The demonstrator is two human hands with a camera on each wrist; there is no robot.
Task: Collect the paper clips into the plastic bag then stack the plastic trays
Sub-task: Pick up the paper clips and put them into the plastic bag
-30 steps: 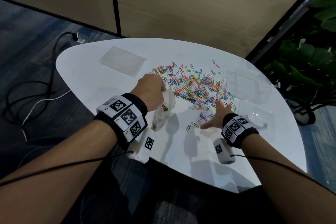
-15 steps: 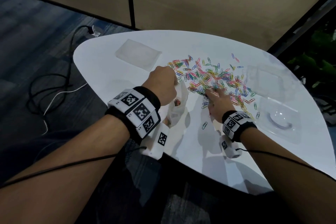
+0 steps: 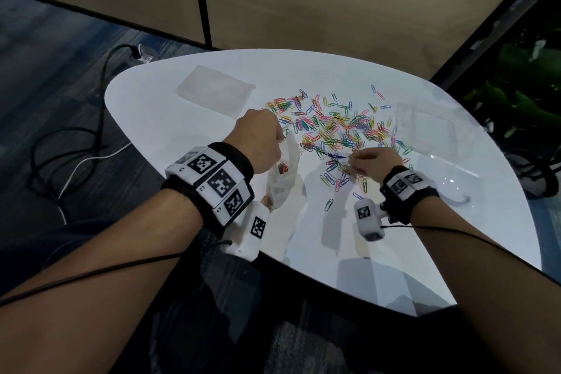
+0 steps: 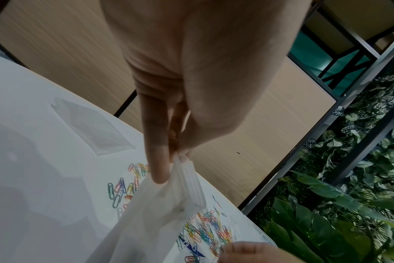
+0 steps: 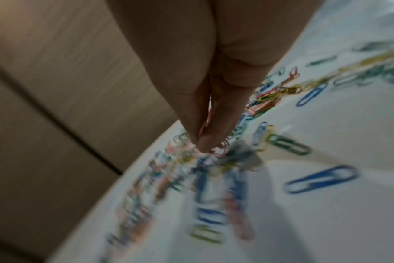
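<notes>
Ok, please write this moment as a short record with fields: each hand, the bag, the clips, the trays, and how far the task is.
left hand: the left hand pinches the top edge of the plastic bag and holds it up above the table
right hand: the right hand pinches a few paper clips at the near edge of the pile
plastic bag: hangs, translucent, something small and dark inside
paper clips: most lie scattered on the table
trays: clear plastic trays lie apart at right, not stacked
other: flat clear bag at far left
progress: early
</notes>
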